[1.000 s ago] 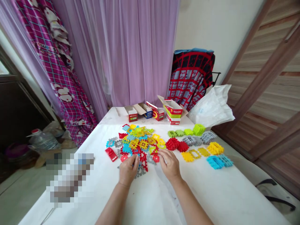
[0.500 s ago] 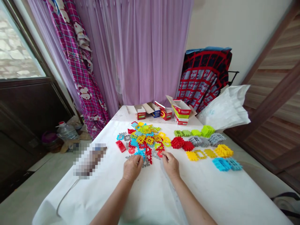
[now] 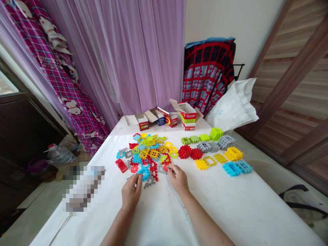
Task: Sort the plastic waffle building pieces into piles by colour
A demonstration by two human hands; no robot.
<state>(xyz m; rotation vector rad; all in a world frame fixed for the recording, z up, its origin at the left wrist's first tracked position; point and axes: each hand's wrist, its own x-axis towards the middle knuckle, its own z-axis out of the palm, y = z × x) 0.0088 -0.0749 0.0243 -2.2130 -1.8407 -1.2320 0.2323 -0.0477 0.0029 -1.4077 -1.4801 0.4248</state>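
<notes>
A mixed pile of plastic interlocking pieces [image 3: 143, 152] in several colours lies in the middle of the white table. At its front left edge is my left hand [image 3: 132, 191], fingers curled together beside blue and grey pieces; what it holds, if anything, is too small to tell. My right hand [image 3: 178, 179] is pinched at the front right edge, its fingertips touching a small red round piece [image 3: 165, 168]. On the right, pieces stand sorted by colour: green [image 3: 216, 134], red [image 3: 185, 152], grey [image 3: 226, 142], yellow [image 3: 234, 153] and blue [image 3: 232, 168].
Open small boxes [image 3: 188, 112] line the table's back edge. Behind the green pieces leans a white sack [image 3: 233, 106]. Left of the pile lies a red plastic object [image 3: 121, 166], with a blurred-out item and a cable farther left.
The view has turned right, so everything appears shifted left. My left hand has drawn slightly back from the pile; my right hand stays at its front right edge.
</notes>
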